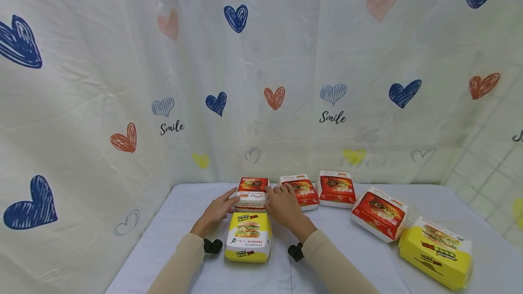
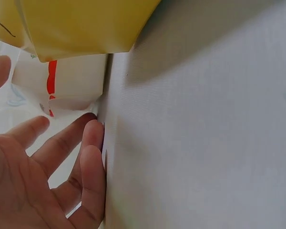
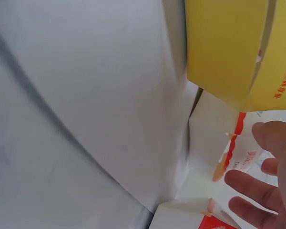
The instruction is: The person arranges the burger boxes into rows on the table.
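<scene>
A red-and-white burger box [image 1: 252, 197] stands at the back of the table between both hands. My left hand [image 1: 214, 213] lies along its left side, fingertips at the edge; in the left wrist view the fingers [image 2: 62, 148] are spread and loosely bent beside the white wall. On the other side, my right hand [image 1: 283, 203] has its fingers at the box's right edge. The right wrist view shows its thumb [image 3: 271, 136] and fingers apart, close to the white cardboard. Directly in front of that box, between the wrists, sits a yellow burger box [image 1: 248, 237].
Right of the hands, a red box [image 1: 300, 192] stands close to my right hand, then another red box [image 1: 336, 188] and a tilted red box [image 1: 380, 213]. A second yellow box [image 1: 436, 253] is at the right front. A curtain with hearts [image 1: 261, 67] hangs behind the table.
</scene>
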A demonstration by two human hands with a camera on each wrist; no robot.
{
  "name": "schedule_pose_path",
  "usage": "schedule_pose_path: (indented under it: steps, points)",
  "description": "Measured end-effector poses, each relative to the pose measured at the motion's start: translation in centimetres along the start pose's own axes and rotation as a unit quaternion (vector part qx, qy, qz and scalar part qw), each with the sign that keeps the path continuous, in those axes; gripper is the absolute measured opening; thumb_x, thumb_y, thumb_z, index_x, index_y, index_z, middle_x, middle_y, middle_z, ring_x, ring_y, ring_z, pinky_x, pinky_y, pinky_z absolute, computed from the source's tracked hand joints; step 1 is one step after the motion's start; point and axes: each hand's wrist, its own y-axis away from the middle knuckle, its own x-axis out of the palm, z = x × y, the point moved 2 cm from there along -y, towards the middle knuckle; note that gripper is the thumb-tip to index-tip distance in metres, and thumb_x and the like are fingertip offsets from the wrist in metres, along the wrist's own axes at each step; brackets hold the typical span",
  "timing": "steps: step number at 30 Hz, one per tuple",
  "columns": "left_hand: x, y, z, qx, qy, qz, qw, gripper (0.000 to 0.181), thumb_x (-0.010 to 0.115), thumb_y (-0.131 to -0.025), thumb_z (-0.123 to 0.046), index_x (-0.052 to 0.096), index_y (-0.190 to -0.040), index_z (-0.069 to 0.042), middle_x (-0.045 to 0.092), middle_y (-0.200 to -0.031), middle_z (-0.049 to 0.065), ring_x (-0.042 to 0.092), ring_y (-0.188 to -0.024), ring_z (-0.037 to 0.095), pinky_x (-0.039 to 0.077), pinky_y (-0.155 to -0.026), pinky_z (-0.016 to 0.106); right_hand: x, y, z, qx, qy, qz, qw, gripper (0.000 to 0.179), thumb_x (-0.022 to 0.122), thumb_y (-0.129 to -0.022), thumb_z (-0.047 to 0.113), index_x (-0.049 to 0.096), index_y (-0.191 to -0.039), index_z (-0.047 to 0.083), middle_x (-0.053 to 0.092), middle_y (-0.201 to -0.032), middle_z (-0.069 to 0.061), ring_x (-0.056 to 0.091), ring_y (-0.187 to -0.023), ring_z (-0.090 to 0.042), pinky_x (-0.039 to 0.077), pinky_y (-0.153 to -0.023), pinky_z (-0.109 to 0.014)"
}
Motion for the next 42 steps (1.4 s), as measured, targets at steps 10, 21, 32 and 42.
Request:
schedule_pose_path:
  steps: [10, 21, 32, 42]
  points:
    - [-2.2, 1.8, -1.0, 0.048, 0.037, -0.023, 0.9979, 0.077, 0.059, -0.097, -0.058, 0.032, -0.161, -0.026, 0.053, -0.151, 0.020, 0.069, -0.112, 0.033, 0.058, -0.091, 0.050, -3.0, 2.3, -3.3, 0.033, -0.109, -0.055, 0.9920, 0.049, 0.073, -0.095, 0.032, 0.059, -0.137, 0.012, 0.066, -0.135, -0.011, 0.054, -0.129, -0.035, 0.037, -0.114, -0.061]
    - [-4.3, 8.6, -15.6, 0.226, 0.009, -0.099, 0.9690, 0.048, 0.068, -0.098, -0.034, 0.056, -0.143, -0.022, 0.057, -0.149, 0.005, 0.054, -0.135, 0.034, 0.050, -0.103, 0.059, -5.3, 2.9, -9.0, 0.117, -0.304, -0.055, 0.9440, 0.049, 0.064, -0.101, 0.024, 0.049, -0.142, 0.002, 0.056, -0.140, -0.019, 0.052, -0.130, -0.036, 0.046, -0.109, -0.056]
    - [4.3, 10.2, -22.6, 0.228, 0.238, -0.226, 0.9167, 0.029, 0.063, -0.098, -0.023, 0.065, -0.126, -0.018, 0.070, -0.124, 0.002, 0.061, -0.119, 0.023, 0.048, -0.103, 0.052, -4.4, 2.5, -9.8, 0.163, -0.368, -0.053, 0.9141, 0.051, 0.060, -0.103, 0.026, 0.045, -0.147, 0.004, 0.050, -0.149, -0.020, 0.047, -0.139, -0.041, 0.041, -0.113, -0.060]
    - [13.0, 7.5, -19.3, 0.157, 0.263, -0.289, 0.9069, 0.031, 0.060, -0.096, -0.009, 0.066, -0.126, -0.011, 0.069, -0.128, 0.009, 0.063, -0.120, 0.028, 0.051, -0.101, 0.052, -3.2, 3.3, -10.5, 0.140, -0.368, -0.059, 0.9172, 0.052, 0.060, -0.104, 0.023, 0.043, -0.148, 0.001, 0.045, -0.154, -0.023, 0.040, -0.144, -0.046, 0.035, -0.116, -0.063]
